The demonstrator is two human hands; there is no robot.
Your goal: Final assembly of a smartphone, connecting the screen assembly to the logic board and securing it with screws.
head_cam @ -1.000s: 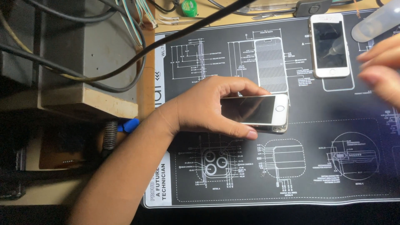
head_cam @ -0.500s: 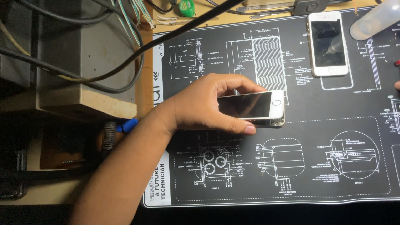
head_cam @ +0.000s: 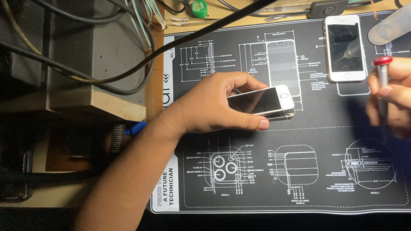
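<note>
The left hand (head_cam: 214,105) grasps a white-fronted, silver-edged smartphone (head_cam: 263,102) by its long sides, at the centre of the black repair mat with white diagrams (head_cam: 299,171) on the table. At three o'clock, the right hand (head_cam: 391,96) pinches a slim metal screwdriver with a red cap (head_cam: 382,81) upright; a second white smartphone (head_cam: 344,48) lies flat at one o'clock.

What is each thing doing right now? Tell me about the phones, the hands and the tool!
left hand: gripping the held phone by its long edges
held phone: tilted, lifted off the mat, screen dark
right hand: holding the screwdriver
screwdriver: upright, red cap on top
white phone: lying flat, screen dark
black mat: spread flat on the bench
</note>
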